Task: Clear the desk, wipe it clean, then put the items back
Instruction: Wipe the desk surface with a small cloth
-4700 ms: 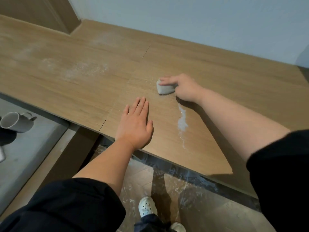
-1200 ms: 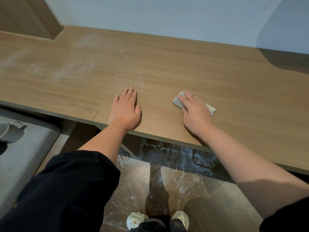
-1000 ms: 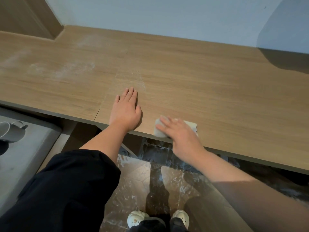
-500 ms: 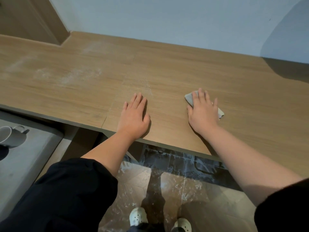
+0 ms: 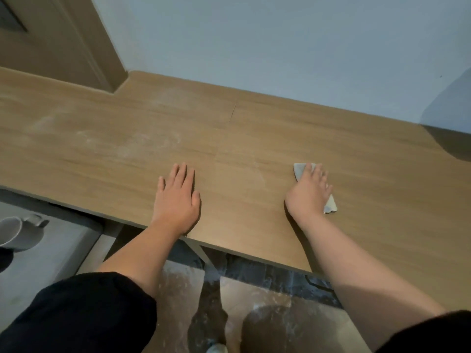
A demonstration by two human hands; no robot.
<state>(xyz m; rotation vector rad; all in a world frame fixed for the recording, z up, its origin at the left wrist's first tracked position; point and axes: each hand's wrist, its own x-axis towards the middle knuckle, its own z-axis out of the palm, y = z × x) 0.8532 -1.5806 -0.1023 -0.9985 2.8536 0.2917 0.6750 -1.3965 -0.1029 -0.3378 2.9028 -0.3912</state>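
Cloth (image 5: 300,169): long axis running far-left to near-right.
Right hand (image 5: 307,193): pressing it, fingers straight.
Left hand (image 5: 177,200): lying open, flat on desk (image 5: 102,161).

Checking my feed from over here, and all I get of the wearer is arms and a sliver of foot. There's a loose black fabric sleeve (image 5: 76,314) down at 7 o'clock. It's plain with soft folds, and its hem ends around the elbow, so the forearm past it is uncovered. A second black fabric sleeve (image 5: 428,332) pokes in at 5 o'clock, same plain dark cloth, just a corner showing. The left hand (image 5: 177,200) is a touch left of centre and the right hand (image 5: 309,193) is out toward 3 o'clock, both bare. At 6 o'clock, on the bottom edge, there's the toe of a pale rounded shoe (image 5: 216,349), too cropped to say more.
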